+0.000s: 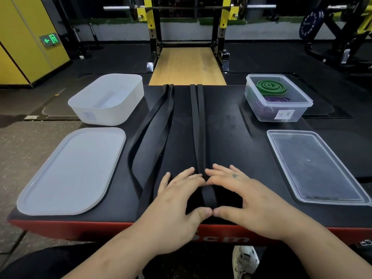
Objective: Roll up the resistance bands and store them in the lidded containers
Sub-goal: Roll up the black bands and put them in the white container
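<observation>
A narrow black resistance band (198,127) lies stretched straight down the middle of the black padded box (231,137). Its near end sits between my hands. My left hand (177,198) and my right hand (247,194) arch over that end, with fingertips pressing on the band and both thumbs touching its near tip. A wider black band (155,133) lies loose to the left, apart from my hands. An open white container (88,109) stands at the back left with its lid (70,170) in front of it.
At the back right, a clear container (261,109) holds a rolled green band (270,86) and a rolled purple band (276,100). Its clear lid (314,168) lies in front. A squat rack and gym floor lie beyond the box.
</observation>
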The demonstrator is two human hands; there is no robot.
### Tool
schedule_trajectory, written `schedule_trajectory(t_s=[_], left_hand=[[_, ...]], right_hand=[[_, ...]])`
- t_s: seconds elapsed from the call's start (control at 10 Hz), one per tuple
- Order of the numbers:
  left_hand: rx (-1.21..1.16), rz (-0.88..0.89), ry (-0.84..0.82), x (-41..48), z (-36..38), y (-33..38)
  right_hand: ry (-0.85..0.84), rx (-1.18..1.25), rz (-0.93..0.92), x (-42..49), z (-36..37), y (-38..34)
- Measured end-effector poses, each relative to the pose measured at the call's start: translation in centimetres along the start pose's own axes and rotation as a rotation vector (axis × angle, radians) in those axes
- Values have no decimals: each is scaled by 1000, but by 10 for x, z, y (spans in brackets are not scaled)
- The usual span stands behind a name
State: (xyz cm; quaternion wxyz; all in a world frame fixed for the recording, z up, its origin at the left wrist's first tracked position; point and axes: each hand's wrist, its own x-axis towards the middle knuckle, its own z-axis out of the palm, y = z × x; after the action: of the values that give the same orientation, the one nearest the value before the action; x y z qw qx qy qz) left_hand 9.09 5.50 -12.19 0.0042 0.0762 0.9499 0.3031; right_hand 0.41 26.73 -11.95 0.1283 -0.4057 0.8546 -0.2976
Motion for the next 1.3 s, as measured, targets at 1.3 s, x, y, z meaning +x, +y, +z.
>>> schedule_trajectory(t_s=[1.3], left_hand=[[-49,-41,-75,2,-10,9]], right_hand=[[136,106,267,136,-19,17]])
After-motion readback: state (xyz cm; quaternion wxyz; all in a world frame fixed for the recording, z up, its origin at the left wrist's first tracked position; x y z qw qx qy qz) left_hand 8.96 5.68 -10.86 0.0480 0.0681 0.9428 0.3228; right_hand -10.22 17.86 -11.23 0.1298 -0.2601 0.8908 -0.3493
